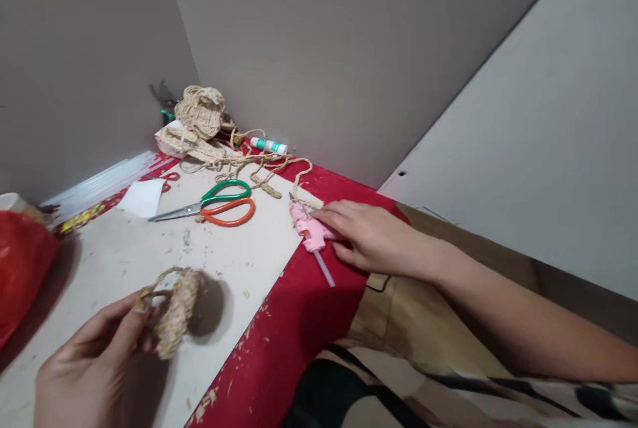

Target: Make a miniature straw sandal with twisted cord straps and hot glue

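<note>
Between thumb and fingers, my left hand pinches the looped handle of a small straw-rope piece. It is rough and tan, with a pale patch inside the loop, and is held just above the pale board. My right hand is closed around the handle of a pink hot glue gun at the table's right side. A clear glue stick juts from its back, and its nozzle points away from me. Scissors with one green and one orange handle lie open between my hands.
Coiled straw rope is heaped in the far corner, with a glue stick tube beside it. Clear sticks lie along the left wall. A red bag stands at left. Straw scraps dot the red cloth; grey panels enclose the table.
</note>
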Demonstrator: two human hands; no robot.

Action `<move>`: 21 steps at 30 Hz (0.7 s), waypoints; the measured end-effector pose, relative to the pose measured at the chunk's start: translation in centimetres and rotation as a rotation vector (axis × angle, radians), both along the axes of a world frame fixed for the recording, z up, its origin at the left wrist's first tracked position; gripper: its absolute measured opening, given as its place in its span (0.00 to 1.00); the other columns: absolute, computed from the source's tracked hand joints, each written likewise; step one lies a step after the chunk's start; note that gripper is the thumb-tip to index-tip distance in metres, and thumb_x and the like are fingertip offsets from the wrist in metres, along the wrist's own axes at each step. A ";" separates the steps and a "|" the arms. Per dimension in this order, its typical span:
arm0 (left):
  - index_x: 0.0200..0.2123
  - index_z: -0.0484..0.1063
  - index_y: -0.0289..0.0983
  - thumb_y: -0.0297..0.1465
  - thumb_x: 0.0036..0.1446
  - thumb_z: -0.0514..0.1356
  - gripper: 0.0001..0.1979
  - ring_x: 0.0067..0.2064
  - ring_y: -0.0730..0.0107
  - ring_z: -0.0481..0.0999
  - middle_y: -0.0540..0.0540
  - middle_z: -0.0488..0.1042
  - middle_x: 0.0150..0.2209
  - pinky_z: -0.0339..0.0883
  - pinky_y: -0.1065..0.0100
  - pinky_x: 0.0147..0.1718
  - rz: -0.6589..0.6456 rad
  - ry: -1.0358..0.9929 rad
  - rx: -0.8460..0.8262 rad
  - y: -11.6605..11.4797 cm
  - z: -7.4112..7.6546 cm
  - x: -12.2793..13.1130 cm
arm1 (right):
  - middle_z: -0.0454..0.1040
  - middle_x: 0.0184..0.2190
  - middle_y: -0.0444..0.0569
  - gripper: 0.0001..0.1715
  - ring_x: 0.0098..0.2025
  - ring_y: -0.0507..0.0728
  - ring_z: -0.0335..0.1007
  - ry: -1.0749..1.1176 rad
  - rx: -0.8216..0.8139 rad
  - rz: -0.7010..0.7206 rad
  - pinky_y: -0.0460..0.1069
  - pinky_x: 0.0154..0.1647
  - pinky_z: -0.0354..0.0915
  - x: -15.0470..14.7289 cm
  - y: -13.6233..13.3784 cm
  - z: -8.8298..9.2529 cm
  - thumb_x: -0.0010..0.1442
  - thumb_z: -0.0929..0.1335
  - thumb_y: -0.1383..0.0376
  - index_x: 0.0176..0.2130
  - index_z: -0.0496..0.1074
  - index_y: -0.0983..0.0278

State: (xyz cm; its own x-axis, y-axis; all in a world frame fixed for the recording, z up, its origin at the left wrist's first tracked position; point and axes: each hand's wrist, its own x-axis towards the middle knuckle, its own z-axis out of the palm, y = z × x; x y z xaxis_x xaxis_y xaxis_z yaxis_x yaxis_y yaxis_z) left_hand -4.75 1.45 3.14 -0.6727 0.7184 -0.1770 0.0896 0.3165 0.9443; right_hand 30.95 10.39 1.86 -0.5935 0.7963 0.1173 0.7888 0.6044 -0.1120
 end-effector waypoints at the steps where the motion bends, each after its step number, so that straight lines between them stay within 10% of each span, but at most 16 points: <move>1: 0.35 0.83 0.39 0.42 0.35 0.76 0.21 0.22 0.76 0.70 0.50 0.78 0.21 0.62 0.80 0.17 -0.007 0.028 -0.054 -0.1 0.3 0.6 | 0.75 0.50 0.63 0.29 0.50 0.65 0.73 -0.020 0.024 -0.020 0.58 0.48 0.71 -0.2 0.1 -0.4 0.58 0.63 0.71 0.58 0.68 0.71; 7: 0.36 0.82 0.39 0.47 0.40 0.73 0.21 0.25 0.73 0.71 0.49 0.78 0.22 0.64 0.77 0.23 -0.118 0.050 -0.027 -0.3 -0.1 0.7 | 0.77 0.45 0.60 0.24 0.41 0.62 0.76 0.146 0.036 -0.075 0.53 0.38 0.72 0.1 0.7 -1.4 0.59 0.63 0.66 0.54 0.68 0.67; 14: 0.25 0.81 0.36 0.41 0.30 0.74 0.18 0.18 0.76 0.63 0.50 0.69 0.13 0.57 0.75 0.18 -0.114 -0.104 -0.003 0.8 0.6 0.7 | 0.76 0.31 0.50 0.09 0.22 0.52 0.64 1.260 -0.161 -0.196 0.47 0.18 0.58 -1.0 0.2 3.6 0.58 0.69 0.58 0.39 0.73 0.59; 18: 0.21 0.79 0.36 0.44 0.29 0.74 0.19 0.19 0.75 0.63 0.49 0.68 0.14 0.58 0.74 0.19 -0.156 -0.177 -0.056 0.9 0.6 0.5 | 0.74 0.27 0.49 0.19 0.19 0.50 0.63 1.014 -0.679 0.002 0.47 0.17 0.58 -3.3 0.9 4.6 0.66 0.62 0.52 0.45 0.76 0.59; 21: 0.19 0.76 0.37 0.49 0.31 0.74 0.21 0.20 0.74 0.64 0.50 0.67 0.15 0.60 0.73 0.20 -0.223 -0.216 -0.070 0.7 -0.1 0.0 | 0.77 0.41 0.50 0.23 0.35 0.54 0.73 0.644 -0.505 0.361 0.49 0.35 0.70 -5.8 1.4 5.4 0.67 0.64 0.57 0.60 0.69 0.54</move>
